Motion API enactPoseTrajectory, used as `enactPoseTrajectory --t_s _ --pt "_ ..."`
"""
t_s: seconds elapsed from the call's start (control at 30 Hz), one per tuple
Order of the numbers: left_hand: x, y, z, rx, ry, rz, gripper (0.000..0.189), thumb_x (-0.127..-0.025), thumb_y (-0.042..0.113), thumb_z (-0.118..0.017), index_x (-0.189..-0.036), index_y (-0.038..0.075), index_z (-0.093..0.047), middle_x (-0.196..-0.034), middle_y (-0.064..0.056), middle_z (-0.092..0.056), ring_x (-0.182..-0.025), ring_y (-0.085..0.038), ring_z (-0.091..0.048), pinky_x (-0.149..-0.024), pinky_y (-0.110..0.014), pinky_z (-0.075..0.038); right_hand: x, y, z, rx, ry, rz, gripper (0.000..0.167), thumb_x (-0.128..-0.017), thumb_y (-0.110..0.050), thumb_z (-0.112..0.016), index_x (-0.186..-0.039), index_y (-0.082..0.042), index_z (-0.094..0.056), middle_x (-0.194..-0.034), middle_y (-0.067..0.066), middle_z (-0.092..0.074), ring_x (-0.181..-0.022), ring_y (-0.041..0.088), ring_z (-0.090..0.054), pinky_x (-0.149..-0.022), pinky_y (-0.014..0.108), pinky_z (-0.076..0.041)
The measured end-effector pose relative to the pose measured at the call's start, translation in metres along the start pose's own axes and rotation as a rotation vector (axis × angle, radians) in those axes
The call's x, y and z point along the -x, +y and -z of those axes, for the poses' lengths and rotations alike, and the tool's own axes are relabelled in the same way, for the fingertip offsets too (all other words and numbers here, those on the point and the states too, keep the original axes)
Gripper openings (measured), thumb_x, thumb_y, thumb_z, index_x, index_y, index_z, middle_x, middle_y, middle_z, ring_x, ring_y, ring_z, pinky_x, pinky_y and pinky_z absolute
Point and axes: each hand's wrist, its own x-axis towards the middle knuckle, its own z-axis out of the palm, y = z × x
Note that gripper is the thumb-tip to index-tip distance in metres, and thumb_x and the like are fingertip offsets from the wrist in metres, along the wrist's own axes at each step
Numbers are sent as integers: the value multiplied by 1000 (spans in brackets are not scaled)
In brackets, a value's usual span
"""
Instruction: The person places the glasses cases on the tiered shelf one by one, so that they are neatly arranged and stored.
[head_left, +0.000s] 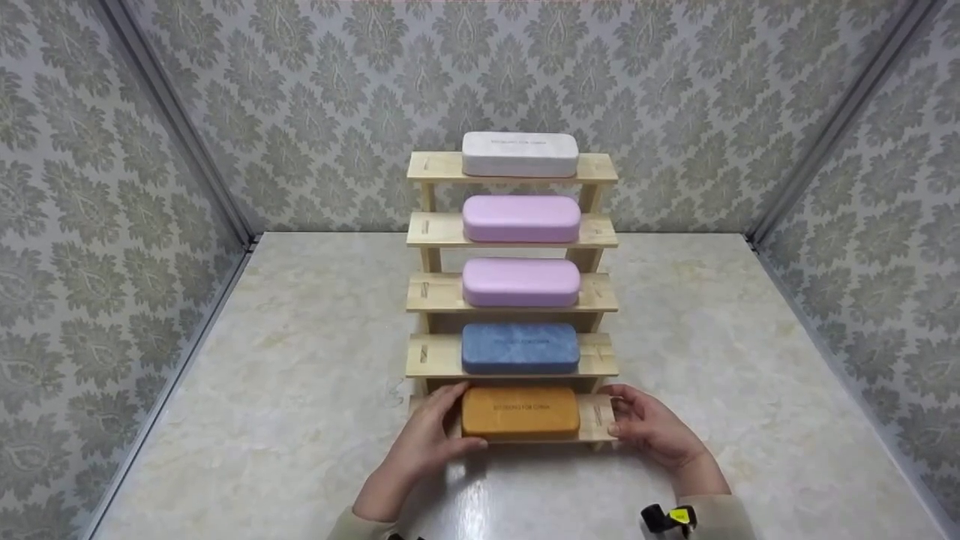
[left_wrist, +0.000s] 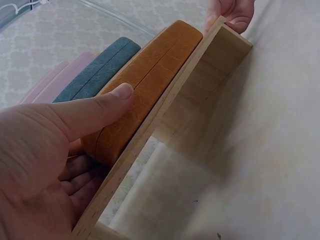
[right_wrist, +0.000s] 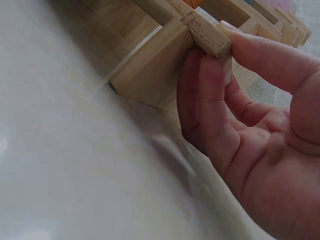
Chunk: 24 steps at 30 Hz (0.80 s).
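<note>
An orange eyeglass case (head_left: 520, 414) sits on the lowest step of a wooden stepped rack (head_left: 442, 292). My left hand (head_left: 429, 435) grips its left end, thumb across the front face and the other fingers behind, as the left wrist view shows. At the opposite end of that step, my right hand (head_left: 660, 429) pinches the tip of the board (right_wrist: 212, 36) between thumb and fingers. One step up rests a blue eyeglass case (head_left: 520, 349).
Two pink cases (head_left: 521, 283) occupy the middle steps, and a white case (head_left: 520, 155) tops the rack. Beneath it all is a pale marbled tabletop (head_left: 300, 375). Patterned walls (head_left: 345, 97) enclose the back and both sides.
</note>
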Motion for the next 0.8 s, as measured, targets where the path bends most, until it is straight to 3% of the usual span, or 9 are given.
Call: enactPoseTrajectory --t_s 0.37,0.53,0.63,0.73,0.8 --pt "11 -4 9 -9 24 -27 86 -76 27 -91 -147 -1 -52 -144 -22 -57 -136 -43 -52 -115 -59 -40 3 -3 0 19 8 3 52 -94 10 -58 -140 -6 -42 -132 8 -61 -117 19 -66 -92 32 -60" --pt "22 -13 19 49 84 -66 73 -77 22 -90 -139 1 -59 -138 -16 -63 -128 -35 -61 -111 -47 -49 5 -7 3 113 36 -8 52 -96 6 -59 -145 -1 -40 -124 5 -63 -90 9 -67 -73 20 -57" --pt "30 -18 29 142 124 -41 63 -78 19 -89 -134 3 -64 -131 -11 -68 -121 -28 -67 -105 -39 -54 8 -13 7 186 72 -23 52 -98 3 -59 -146 7 -37 -120 4 -63 -86 7 -65 -70 19 -55" --pt "35 -23 42 226 188 19 54 -80 14 -87 -129 5 -68 -124 -7 -72 -114 -21 -70 -102 -34 -56 13 -23 11 247 126 -52 52 -100 -1 -58 -145 11 -35 -120 5 -63 -98 10 -68 -82 25 -60" --pt "37 -25 52 248 245 68 50 -81 11 -86 -128 6 -68 -121 -5 -74 -112 -19 -70 -101 -31 -56 15 -32 15 299 178 -80 52 -102 -6 -59 -145 11 -36 -119 5 -62 -98 10 -67 -85 28 -60"
